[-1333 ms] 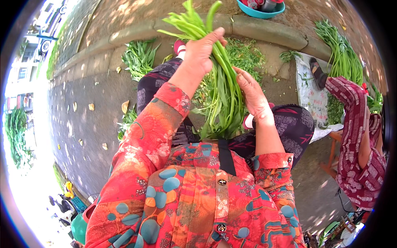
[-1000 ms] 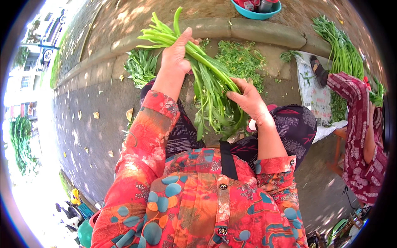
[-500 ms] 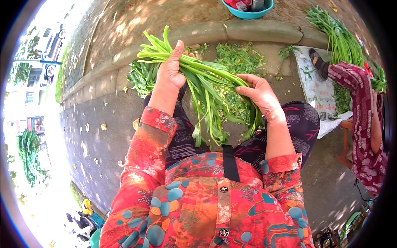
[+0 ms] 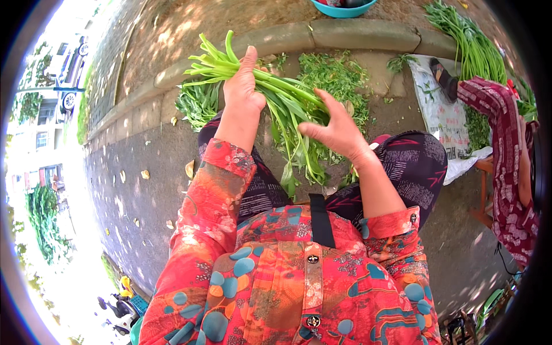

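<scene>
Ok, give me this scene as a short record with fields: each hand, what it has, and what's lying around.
left hand: left hand gripping the stem end of a bunch of green stalks
right hand: right hand on the leafy part of the same bunch, fingers spread
ground ahead: pile of green trimmings by the stone kerb
far edge: blue basin
right side: another person's patterned sleeve, more long greens

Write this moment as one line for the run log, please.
left hand: shut on bunch of greens | right hand: open, touching leaves | pile of greens on ground ahead
</scene>
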Demonstrator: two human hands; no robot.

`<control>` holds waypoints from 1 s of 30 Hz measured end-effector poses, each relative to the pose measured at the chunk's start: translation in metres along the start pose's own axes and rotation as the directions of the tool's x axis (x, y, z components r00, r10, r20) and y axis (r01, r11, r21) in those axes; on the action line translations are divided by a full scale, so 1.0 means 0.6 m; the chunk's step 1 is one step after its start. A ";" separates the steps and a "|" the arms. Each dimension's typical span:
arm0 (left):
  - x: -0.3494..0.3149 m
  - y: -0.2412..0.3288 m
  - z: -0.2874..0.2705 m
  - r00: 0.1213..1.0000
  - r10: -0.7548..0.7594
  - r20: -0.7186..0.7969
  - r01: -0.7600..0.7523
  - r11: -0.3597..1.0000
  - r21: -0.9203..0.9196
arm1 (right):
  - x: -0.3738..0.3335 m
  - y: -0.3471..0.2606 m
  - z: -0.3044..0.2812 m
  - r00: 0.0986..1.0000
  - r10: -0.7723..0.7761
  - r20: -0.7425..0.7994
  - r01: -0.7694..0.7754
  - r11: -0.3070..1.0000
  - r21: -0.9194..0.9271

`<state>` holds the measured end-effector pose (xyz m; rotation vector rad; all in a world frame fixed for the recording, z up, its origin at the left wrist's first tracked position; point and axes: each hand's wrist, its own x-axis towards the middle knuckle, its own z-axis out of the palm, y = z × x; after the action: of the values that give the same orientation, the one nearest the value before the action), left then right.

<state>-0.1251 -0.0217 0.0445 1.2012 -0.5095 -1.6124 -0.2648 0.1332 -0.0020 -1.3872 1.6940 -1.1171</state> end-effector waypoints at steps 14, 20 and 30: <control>-0.001 -0.012 -0.003 0.984 -0.174 0.042 0.173 0.985 0.007 | 0.005 0.017 -0.012 0.985 0.151 -0.079 -0.147 0.988 0.056; 0.034 -0.044 -0.014 0.996 -0.053 -0.066 0.053 0.999 0.002 | 0.000 0.032 0.006 0.986 -0.071 -0.154 0.055 0.993 -0.102; 0.047 -0.095 -0.016 0.989 0.116 -0.090 -0.112 0.993 0.044 | -0.009 -0.021 0.033 0.951 -0.219 -0.218 0.222 0.975 -0.015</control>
<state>-0.1428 -0.0224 -0.0173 1.2468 -0.5422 -1.4488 -0.2407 0.1338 0.0013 -1.5227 1.7103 -1.4476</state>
